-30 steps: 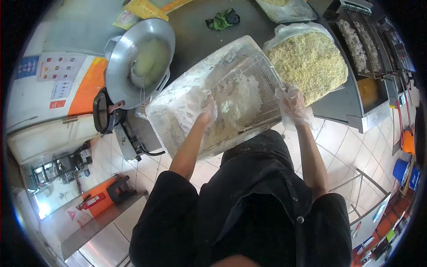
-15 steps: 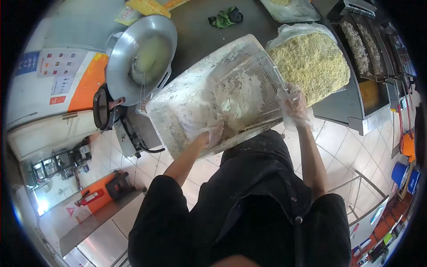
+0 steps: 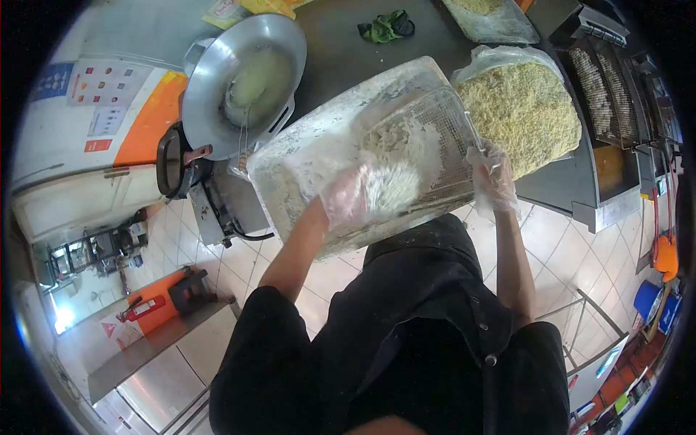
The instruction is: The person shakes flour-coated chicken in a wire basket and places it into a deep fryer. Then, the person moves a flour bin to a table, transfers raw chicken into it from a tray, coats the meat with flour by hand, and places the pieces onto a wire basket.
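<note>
A large tub (image 3: 304,138), its walls coated with white flour, stands in front of me. Inside it a wire mesh basket (image 3: 448,141) holds a heap of flour (image 3: 409,141). My right hand (image 3: 494,174), in a clear plastic glove, is closed around the basket's handle at the tub's right side. My left hand (image 3: 346,194), gloved too, is over the tub beside the basket. A streaky white mass of flour lies at its fingertips, and motion smears the fingers, so their grip is unclear.
A big metal wok (image 3: 279,54) with pale liquid and a wire-handled tool stands at the left. Yellow crumbs (image 3: 518,109) fill a plastic-lined tray at the right. Dark green leaves (image 3: 386,27) lie behind the tub. Fryer baskets (image 3: 607,87) are at far right.
My left hand has come up from the flour at the tub's near left and moved right toward the basket, with white flour at its fingers. My right hand keeps hold of the basket handle.
</note>
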